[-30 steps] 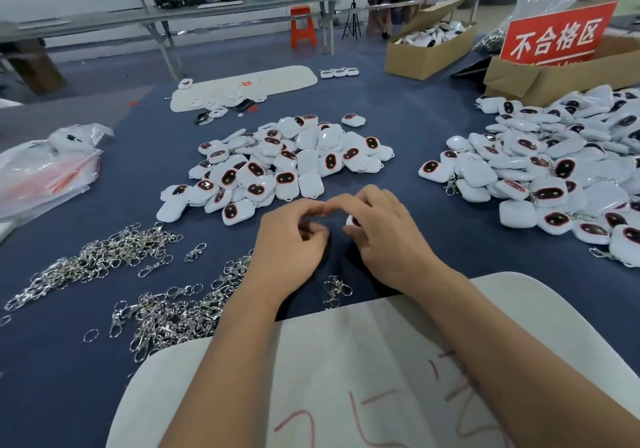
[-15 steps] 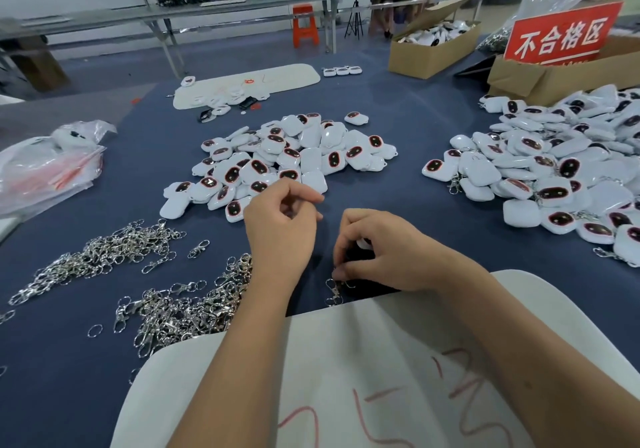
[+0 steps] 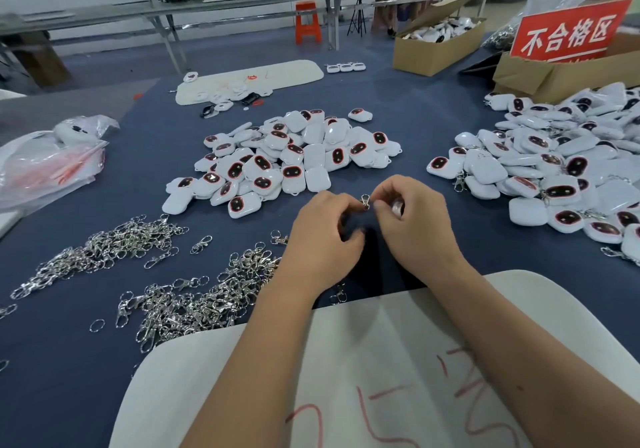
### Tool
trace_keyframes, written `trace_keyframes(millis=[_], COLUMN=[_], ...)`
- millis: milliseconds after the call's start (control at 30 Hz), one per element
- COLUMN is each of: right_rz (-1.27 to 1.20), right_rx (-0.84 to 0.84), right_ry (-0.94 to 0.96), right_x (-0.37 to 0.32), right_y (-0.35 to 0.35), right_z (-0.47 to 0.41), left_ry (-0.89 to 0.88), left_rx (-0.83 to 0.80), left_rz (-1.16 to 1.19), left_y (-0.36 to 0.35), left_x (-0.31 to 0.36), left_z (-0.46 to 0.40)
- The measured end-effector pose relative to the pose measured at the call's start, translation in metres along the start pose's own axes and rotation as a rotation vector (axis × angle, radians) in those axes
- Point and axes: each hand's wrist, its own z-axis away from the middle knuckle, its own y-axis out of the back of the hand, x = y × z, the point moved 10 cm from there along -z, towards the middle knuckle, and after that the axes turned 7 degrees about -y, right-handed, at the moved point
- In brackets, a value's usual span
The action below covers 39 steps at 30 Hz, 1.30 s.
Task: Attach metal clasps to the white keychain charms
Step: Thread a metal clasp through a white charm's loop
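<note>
My left hand (image 3: 320,239) and my right hand (image 3: 414,220) meet over the blue table, fingertips pinching a small metal clasp (image 3: 365,201) between them. A white charm (image 3: 398,207) is tucked in my right palm, mostly hidden. A heap of white charms with dark oval faces (image 3: 287,160) lies just beyond my hands. A second, larger heap of charms (image 3: 561,167), some with clasps on, spreads to the right. Loose metal clasps (image 3: 194,305) lie piled at the near left, with another clasp pile (image 3: 100,250) further left.
A white board with red marks (image 3: 381,378) lies under my forearms. A clear plastic bag (image 3: 48,163) sits at the left edge. Cardboard boxes (image 3: 433,49) and a red sign (image 3: 568,32) stand at the back right. A white tray (image 3: 249,78) lies at the back.
My hands drew apart, the right dipping toward the loose clasps near the board, then came together again further from me, now holding a clasp between the fingertips.
</note>
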Motion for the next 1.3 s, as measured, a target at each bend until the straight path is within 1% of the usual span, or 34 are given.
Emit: trace_keyframes(millis=[33,100,200,300,333,400,467,567,667,733,833,900,1033,1133,1300], right_rz=[0.085,0.222,0.375,0.460,0.450,0.403,0.329,0.241,0.179,0.078,-0.093,-0.161,-0.186,-0.185,-0.192], right_rx=[0.016,-0.023,-0.126,-0.171,-0.184,-0.195,-0.168,-0.134,-0.139,-0.135,-0.120,-0.117,-0.078,-0.054,-0.041], right_ry=[-0.015,-0.031,0.020,0.103,0.114,0.125,0.110,0.073,0.059,0.038,-0.024,-0.036,-0.033,-0.054,-0.090], right_x=[0.002,0.006,0.001,-0.007,-0.009,-0.011,-0.011,-0.009,-0.009,-0.008,-0.004,-0.003,-0.002,0.002,0.008], right_y=[0.000,-0.007,-0.022,-0.028,-0.028,-0.027,-0.023,-0.017,-0.016,-0.013,-0.006,-0.003,0.002,0.004,0.002], right_z=[-0.001,-0.001,0.004,0.007,0.007,0.006,0.006,0.005,0.005,0.005,0.003,0.003,0.002,0.001,-0.002], left_ry=[0.004,0.021,0.046,0.092,0.100,0.099,0.085,0.100,0.088,0.074,0.081,0.104,0.150,0.150,0.072], left_rx=[-0.032,-0.046,0.023,0.133,0.158,0.157,0.150,0.171,0.140,0.130,0.166,0.192,0.189,0.171,0.229], left_rz=[-0.070,-0.133,-0.164,-0.091,-0.067,-0.062,-0.065,-0.001,-0.006,-0.001,0.137,0.219,0.310,0.335,0.237], left_y=[-0.004,-0.010,-0.008,0.002,0.004,0.005,0.004,0.006,0.003,0.001,0.005,0.008,0.006,0.005,0.015], left_x=[0.000,-0.001,-0.001,-0.006,-0.008,-0.008,-0.008,-0.012,-0.010,-0.007,-0.009,-0.012,-0.015,-0.014,-0.005], left_z=[-0.001,-0.001,0.000,0.000,-0.001,-0.001,-0.002,-0.001,-0.001,-0.001,-0.002,-0.003,-0.002,-0.002,0.000])
